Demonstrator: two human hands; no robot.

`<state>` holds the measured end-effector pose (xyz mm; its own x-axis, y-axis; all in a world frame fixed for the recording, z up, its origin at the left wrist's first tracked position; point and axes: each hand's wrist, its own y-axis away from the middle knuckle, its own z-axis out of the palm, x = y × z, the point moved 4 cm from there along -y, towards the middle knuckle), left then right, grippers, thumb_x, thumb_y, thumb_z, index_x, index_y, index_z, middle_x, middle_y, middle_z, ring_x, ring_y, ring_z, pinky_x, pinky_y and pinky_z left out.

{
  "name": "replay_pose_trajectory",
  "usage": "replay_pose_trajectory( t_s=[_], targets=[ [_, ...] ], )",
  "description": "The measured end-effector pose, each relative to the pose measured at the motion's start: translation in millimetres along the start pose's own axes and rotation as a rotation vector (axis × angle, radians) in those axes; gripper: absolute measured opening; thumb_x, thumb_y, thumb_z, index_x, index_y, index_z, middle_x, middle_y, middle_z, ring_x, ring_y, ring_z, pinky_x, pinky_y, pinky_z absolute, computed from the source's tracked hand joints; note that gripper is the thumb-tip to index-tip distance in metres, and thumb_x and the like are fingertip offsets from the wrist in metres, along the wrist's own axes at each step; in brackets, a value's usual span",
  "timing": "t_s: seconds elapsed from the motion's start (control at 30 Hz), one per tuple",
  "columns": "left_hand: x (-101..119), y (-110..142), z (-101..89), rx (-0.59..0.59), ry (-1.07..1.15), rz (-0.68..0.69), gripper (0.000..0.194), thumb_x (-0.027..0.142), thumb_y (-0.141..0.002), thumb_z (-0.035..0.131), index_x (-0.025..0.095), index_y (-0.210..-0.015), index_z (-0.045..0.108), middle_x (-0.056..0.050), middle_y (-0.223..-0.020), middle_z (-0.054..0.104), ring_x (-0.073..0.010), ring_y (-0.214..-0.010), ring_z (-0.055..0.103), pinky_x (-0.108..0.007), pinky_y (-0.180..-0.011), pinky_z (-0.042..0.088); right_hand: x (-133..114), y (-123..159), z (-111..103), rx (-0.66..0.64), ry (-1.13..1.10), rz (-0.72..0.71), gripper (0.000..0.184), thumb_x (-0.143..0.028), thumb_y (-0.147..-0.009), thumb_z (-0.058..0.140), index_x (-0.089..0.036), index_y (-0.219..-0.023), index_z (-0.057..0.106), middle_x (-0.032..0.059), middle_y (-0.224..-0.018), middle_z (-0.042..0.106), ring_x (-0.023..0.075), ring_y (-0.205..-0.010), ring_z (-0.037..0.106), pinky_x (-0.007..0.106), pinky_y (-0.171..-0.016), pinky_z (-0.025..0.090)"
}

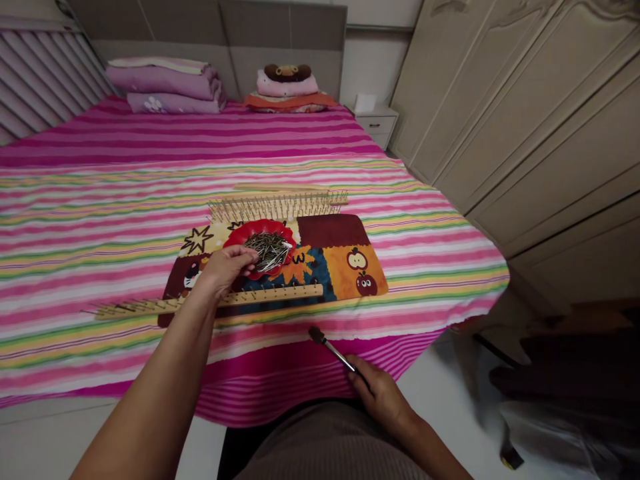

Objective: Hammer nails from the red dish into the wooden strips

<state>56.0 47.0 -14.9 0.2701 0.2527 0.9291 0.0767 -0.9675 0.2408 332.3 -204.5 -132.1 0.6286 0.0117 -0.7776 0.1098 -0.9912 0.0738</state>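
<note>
My left hand [233, 265] reaches over the near left rim of a red scalloped bowl [235, 237]. Its fingers are pinched together at the heap of metal nails [273, 250] inside; whatever is between the fingertips is hidden. Just below that wrist, a long wooden strip [273, 294] lies across the mat with a row of nails standing in it. Near the bed's front edge, my right hand [377, 390] is wrapped around the dark grip of a hammer [336, 351]. The hammer has a metal shaft, and its dark head points up and left, apart from the strip.
Behind the bowl lie more wooden strips [280, 205] thickly set with upright nails. A patterned mat [333, 230] rests on the striped bedspread [425, 227]. Folded bedding [170, 83] and a pillow stack [287, 87] sit at the headboard. Wardrobe doors [540, 120] stand at right.
</note>
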Motion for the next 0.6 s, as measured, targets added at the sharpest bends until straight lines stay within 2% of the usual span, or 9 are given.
replay_pose_trajectory(
  t_s=[0.1, 0.17, 0.27, 0.33, 0.4, 0.53, 0.6],
  targets=[
    [1.2, -1.8, -8.7, 0.163, -0.144, 0.066, 0.028, 0.028, -0.059, 0.066, 0.016, -0.084, 0.067, 0.0, -0.07, 0.066, -0.0116, -0.06, 0.057, -0.026, -0.063, 0.049, -1.3, 0.5, 0.0, 0.006, 0.004, -0.004, 0.039, -0.034, -0.093, 0.044, -0.02, -0.124, 0.062, 0.0105, -0.119, 0.068, 0.0229, -0.108, 0.065, 0.036, -0.092, 0.052],
    [5.7, -3.7, -9.0, 0.211, -0.333, 0.147, 0.031, 0.027, -0.062, 0.064, 0.018, -0.091, 0.068, -0.001, -0.081, 0.069, -0.0137, -0.069, 0.06, -0.026, -0.069, 0.049, -2.1, 0.4, 0.0, 0.009, 0.002, -0.002, 0.038, -0.033, -0.093, 0.044, -0.02, -0.124, 0.062, 0.0098, -0.118, 0.068, 0.0226, -0.107, 0.065, 0.036, -0.092, 0.052],
    [9.3, -7.7, 5.6, 0.085, -0.667, 0.196, 0.021, 0.026, -0.066, 0.062, 0.021, -0.084, 0.07, -0.001, -0.079, 0.07, -0.0157, -0.073, 0.062, -0.025, -0.07, 0.047, -2.3, 0.0, 0.3, 0.018, -0.003, 0.0, 0.037, -0.033, -0.092, 0.045, -0.022, -0.124, 0.062, 0.0084, -0.117, 0.069, 0.0223, -0.106, 0.066, 0.036, -0.092, 0.052],
    [8.4, -11.1, 20.0, -0.032, -0.878, 0.174, 0.015, 0.025, -0.065, 0.062, 0.023, -0.076, 0.071, -0.001, -0.072, 0.07, -0.0173, -0.072, 0.062, -0.025, -0.067, 0.046, -1.6, -0.2, 0.7, 0.024, 0.0, -0.001, 0.038, -0.034, -0.092, 0.045, -0.022, -0.124, 0.063, 0.0087, -0.117, 0.069, 0.0226, -0.106, 0.065, 0.036, -0.092, 0.052],
    [8.0, -15.0, 32.4, -0.074, -1.059, 0.143, 0.012, 0.025, -0.063, 0.063, 0.023, -0.072, 0.071, -0.004, -0.073, 0.07, -0.0203, -0.075, 0.063, -0.027, -0.067, 0.045, -0.9, -0.3, 1.4, 0.021, 0.003, -0.001, 0.038, -0.034, -0.092, 0.045, -0.022, -0.124, 0.062, 0.009, -0.118, 0.068, 0.0227, -0.107, 0.065, 0.037, -0.093, 0.052],
    [10.8, -22.0, 46.8, -0.078, -1.229, 0.105, 0.013, 0.025, -0.062, 0.065, 0.019, -0.072, 0.071, -0.012, -0.086, 0.072, -0.0265, -0.085, 0.065, -0.031, -0.072, 0.046, -0.3, -0.5, 1.6, 0.018, 0.005, 0.006, 0.038, -0.034, -0.093, 0.044, -0.021, -0.124, 0.063, 0.0094, -0.118, 0.068, 0.0229, -0.108, 0.065, 0.037, -0.093, 0.052],
    [12.0, -24.0, 47.2, -0.11, -1.236, 0.104, 0.009, 0.024, -0.062, 0.065, 0.018, -0.068, 0.07, -0.013, -0.083, 0.071, -0.0273, -0.085, 0.065, -0.032, -0.073, 0.046, -0.2, -0.7, 1.3, 0.024, 0.005, 0.008, 0.038, -0.034, -0.092, 0.045, -0.02, -0.123, 0.063, 0.0099, -0.118, 0.068, 0.0232, -0.108, 0.065, 0.037, -0.093, 0.052]
  ],
)
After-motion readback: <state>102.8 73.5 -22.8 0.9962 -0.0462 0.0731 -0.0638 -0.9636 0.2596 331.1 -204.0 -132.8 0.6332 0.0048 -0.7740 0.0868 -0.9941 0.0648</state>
